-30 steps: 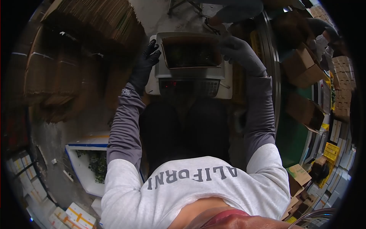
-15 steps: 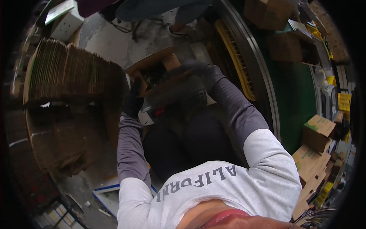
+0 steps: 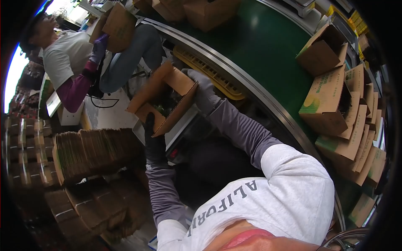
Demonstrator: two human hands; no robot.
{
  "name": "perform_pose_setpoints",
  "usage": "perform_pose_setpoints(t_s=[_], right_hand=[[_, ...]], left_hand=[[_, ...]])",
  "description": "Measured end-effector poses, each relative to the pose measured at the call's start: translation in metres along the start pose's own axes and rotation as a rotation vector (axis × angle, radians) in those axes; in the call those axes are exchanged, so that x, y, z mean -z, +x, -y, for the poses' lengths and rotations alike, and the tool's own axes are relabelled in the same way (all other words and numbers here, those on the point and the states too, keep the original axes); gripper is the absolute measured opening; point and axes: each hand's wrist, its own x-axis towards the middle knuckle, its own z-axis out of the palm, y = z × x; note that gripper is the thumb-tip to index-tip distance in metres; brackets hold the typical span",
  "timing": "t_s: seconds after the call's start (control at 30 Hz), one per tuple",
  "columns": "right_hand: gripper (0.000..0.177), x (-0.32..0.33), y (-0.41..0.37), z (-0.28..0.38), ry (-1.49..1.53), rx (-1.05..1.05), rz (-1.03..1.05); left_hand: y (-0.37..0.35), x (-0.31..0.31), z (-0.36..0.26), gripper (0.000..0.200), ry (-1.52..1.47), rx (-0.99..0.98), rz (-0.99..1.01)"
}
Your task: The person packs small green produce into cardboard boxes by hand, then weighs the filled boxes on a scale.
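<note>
An open cardboard box [image 3: 179, 109], its flaps standing up, is held between my two gloved hands. My left hand [image 3: 150, 127], in a black glove, grips the near left side with a finger over the flap. On the far right side, my right hand [image 3: 200, 85] is closed on the box wall. Dark, partly shiny contents [image 3: 166, 99] lie inside; their kind is too dim to tell. Below the box is a scale [image 3: 179, 133] with a pale platform and red digits. The box looks tilted and raised above that platform.
A green conveyor belt [image 3: 268, 54] with a metal rail runs along the right, carrying open cartons [image 3: 324, 98]. A yellow crate [image 3: 209, 73] sits under the rail. Folded cardboard [image 3: 96, 150] is stacked at left. A seated co-worker [image 3: 69, 54] holds another box [image 3: 119, 29].
The box has risen off the scale and tilted, held by both hands. My view has swung right, bringing the co-worker and more of the conveyor into sight.
</note>
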Motion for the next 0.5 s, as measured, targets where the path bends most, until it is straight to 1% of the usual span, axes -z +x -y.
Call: perform_pose_setpoints(t_s=[0.03,0.07,0.1,0.13,0.2,0.27,0.33,0.4,0.47,0.5], right_hand=[[0.029,-0.01,-0.01,0.036,0.015,0.19,-0.112],[0.03,-0.019,-0.025,0.077,0.143,0.275,-0.205],[0.034,-0.02,-0.039,0.107,-0.174,0.628,-0.185],[0.035,-0.016,-0.034,0.125,-0.05,0.679,-0.257],[0.034,0.0,-0.03,0.147,-0.727,1.22,-0.577],[0.037,0.029,-0.029,0.16,-1.242,1.479,-0.767],[0.042,0.077,-0.023,0.156,-1.572,1.477,-0.818],[0.049,0.098,-0.031,0.147,-1.555,1.242,-0.689],[0.054,0.072,-0.05,0.133,-1.341,1.056,-0.566],[0.056,0.041,-0.072,0.129,-1.145,0.952,-0.518]], left_hand=[[0.007,-0.019,-0.011,0.041,0.09,-0.087,0.041],[0.027,-0.043,-0.029,0.038,-0.525,0.267,0.031],[0.049,-0.061,-0.022,0.039,-0.594,0.284,0.134],[0.069,-0.083,-0.015,0.04,-0.663,0.297,0.234],[0.096,-0.153,-0.021,0.047,-0.686,0.368,0.321],[0.105,-0.216,-0.014,0.058,-0.644,0.339,0.356],[0.101,-0.273,0.003,0.079,-0.456,0.199,0.336],[0.095,-0.297,0.005,0.1,0.025,0.241,0.239],[0.097,-0.295,0.002,0.104,0.17,0.23,0.213],[0.096,-0.295,-0.001,0.106,0.243,0.227,0.2]])
